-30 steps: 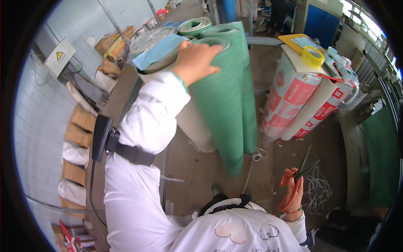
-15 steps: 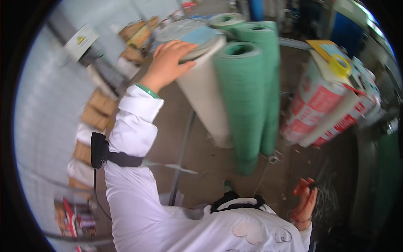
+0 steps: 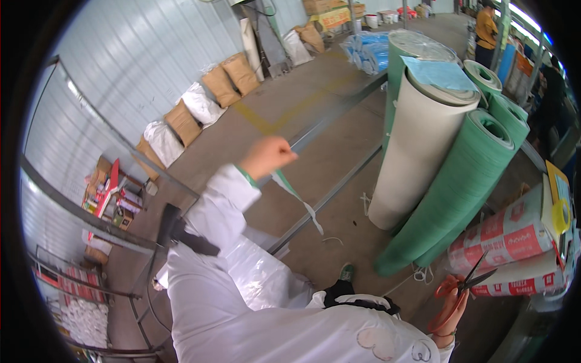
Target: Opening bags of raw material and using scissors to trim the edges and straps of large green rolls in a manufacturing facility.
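Observation:
My left hand (image 3: pixel 266 158) is curled closed over the floor, slightly smeared by motion. Just below its wrist hangs a thin green and white strip (image 3: pixel 296 195); whether the fingers grip it cannot be told. At the lower right, my right hand (image 3: pixel 455 316) grips scissors (image 3: pixel 446 307) with orange-red handles, their dark blades spread apart and pointing up. Beyond the scissors stand red and white wrapped rolls (image 3: pixel 505 239). Tall green rolls (image 3: pixel 451 187) lean beside a cream roll (image 3: pixel 417 133), which has a light blue sheet (image 3: pixel 439 71) on top.
Metal rails (image 3: pixel 330 192) run across in front of me. Brown and white sacks (image 3: pixel 181 124) line the corrugated wall. A yellow tape roll (image 3: pixel 561 216) sits on the wrapped rolls. Clear plastic (image 3: pixel 260 272) lies below my left arm. Another person (image 3: pixel 486 36) stands far back.
My view has swung left, so the rolls now appear farther right. My left hand has left the cream roll's top and curled closed. The scissors in my right hand now show clearly.

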The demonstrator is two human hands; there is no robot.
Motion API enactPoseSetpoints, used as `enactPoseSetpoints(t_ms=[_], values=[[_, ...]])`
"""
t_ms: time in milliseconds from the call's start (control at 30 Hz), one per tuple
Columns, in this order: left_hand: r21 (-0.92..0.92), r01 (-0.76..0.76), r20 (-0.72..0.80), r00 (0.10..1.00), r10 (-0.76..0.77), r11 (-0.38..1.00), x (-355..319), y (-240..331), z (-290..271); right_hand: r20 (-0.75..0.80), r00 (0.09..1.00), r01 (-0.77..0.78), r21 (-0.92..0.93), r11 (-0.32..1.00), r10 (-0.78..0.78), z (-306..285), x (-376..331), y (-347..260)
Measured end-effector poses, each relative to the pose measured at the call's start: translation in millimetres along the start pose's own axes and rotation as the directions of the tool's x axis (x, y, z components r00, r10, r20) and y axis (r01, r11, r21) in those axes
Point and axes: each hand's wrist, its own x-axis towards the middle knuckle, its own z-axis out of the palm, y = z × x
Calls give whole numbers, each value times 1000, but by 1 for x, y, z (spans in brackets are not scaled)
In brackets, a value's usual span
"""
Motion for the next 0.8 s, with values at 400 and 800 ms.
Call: enactPoseSetpoints(t_ms=[400, 800], values=[[-595, -45, -418, 870, -261, 802, 36, -91, 231, -6, 988, -150, 143, 978, 152, 8, -16, 3], [-806, -562, 263, -60, 963, 186, -140, 194, 472, -287, 958, 76, 149, 986, -31, -54, -69, 1]])
